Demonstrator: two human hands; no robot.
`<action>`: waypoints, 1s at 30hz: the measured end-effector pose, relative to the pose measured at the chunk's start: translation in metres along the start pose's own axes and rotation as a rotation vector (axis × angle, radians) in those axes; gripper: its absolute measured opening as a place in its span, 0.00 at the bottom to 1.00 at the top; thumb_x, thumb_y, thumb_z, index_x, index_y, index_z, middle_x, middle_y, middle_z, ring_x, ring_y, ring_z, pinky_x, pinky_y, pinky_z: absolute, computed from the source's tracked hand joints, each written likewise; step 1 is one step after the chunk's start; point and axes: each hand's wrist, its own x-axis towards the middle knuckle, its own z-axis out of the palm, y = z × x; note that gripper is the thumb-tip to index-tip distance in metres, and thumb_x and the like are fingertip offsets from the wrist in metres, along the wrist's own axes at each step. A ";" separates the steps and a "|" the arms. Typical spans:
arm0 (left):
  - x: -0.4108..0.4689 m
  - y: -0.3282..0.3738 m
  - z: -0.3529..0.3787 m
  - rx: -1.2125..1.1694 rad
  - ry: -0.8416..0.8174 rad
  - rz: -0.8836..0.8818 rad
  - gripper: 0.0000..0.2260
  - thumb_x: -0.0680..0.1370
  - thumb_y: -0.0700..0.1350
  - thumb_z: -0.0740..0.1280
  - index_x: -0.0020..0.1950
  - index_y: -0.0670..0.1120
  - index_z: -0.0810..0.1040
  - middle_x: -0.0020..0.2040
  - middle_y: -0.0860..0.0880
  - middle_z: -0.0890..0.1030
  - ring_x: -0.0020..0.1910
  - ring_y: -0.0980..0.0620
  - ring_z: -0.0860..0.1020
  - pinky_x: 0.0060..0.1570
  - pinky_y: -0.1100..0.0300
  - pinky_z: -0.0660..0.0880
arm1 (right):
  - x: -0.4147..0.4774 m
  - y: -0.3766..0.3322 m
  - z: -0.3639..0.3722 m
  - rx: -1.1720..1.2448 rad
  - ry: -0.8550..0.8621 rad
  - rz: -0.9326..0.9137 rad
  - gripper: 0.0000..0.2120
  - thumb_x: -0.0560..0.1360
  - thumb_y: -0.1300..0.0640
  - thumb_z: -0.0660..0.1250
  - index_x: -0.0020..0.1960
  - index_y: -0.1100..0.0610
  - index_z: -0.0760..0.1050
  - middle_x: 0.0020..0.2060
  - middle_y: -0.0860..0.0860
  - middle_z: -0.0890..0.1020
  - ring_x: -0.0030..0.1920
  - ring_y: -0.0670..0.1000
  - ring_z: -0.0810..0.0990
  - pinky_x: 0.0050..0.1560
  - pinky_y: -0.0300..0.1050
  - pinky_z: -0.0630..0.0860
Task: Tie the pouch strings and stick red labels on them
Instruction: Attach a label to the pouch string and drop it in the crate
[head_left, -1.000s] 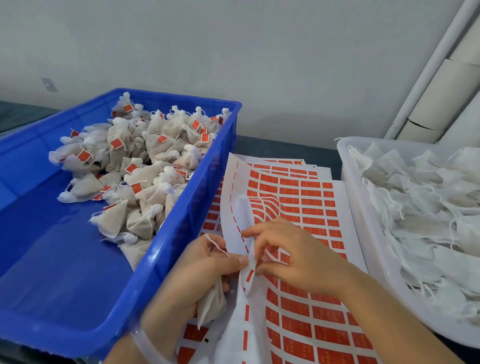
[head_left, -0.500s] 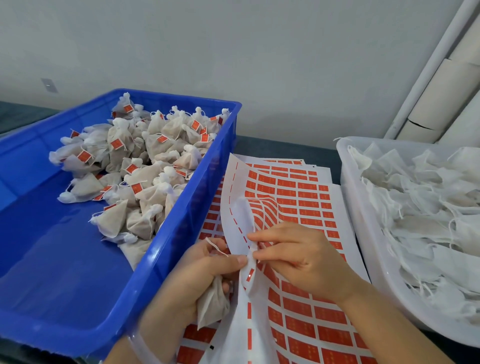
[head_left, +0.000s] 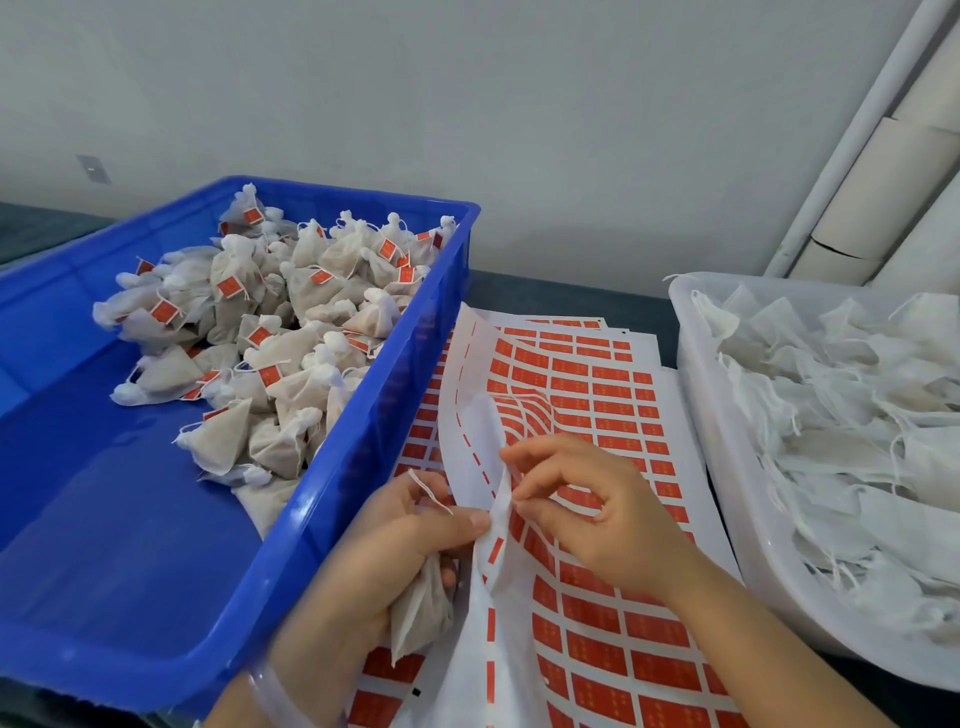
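A blue plastic crate on the left holds a heap of tied beige pouches tagged red. A white translucent plastic tub on the right is full of untied white pouches. Between them lie white backing sheets of red rectangular labels, their pale print too small to read. The right hand pinches the top sheet's lifted edge. The left hand clenches a small beige pouch just beside the crate, thumb against the same edge, its white string looping over the fingers
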 end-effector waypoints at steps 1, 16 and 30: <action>0.001 0.000 0.000 -0.001 0.000 0.007 0.15 0.67 0.38 0.74 0.49 0.44 0.73 0.35 0.45 0.83 0.24 0.52 0.77 0.24 0.62 0.72 | 0.001 -0.001 0.002 0.022 0.005 0.022 0.08 0.71 0.53 0.67 0.42 0.38 0.74 0.51 0.31 0.76 0.57 0.35 0.73 0.51 0.23 0.70; 0.012 -0.006 0.008 0.146 -0.002 0.100 0.10 0.71 0.44 0.71 0.51 0.47 0.78 0.40 0.48 0.85 0.38 0.49 0.84 0.39 0.55 0.81 | -0.003 -0.003 0.028 0.072 0.130 0.176 0.09 0.74 0.53 0.67 0.39 0.41 0.72 0.36 0.37 0.77 0.44 0.37 0.76 0.42 0.25 0.72; 0.013 -0.009 0.009 -0.052 -0.025 0.036 0.12 0.64 0.48 0.72 0.44 0.45 0.81 0.39 0.46 0.85 0.37 0.46 0.84 0.32 0.58 0.79 | -0.009 -0.002 0.018 0.149 0.075 0.074 0.11 0.70 0.55 0.71 0.42 0.38 0.76 0.46 0.38 0.78 0.47 0.41 0.77 0.44 0.28 0.75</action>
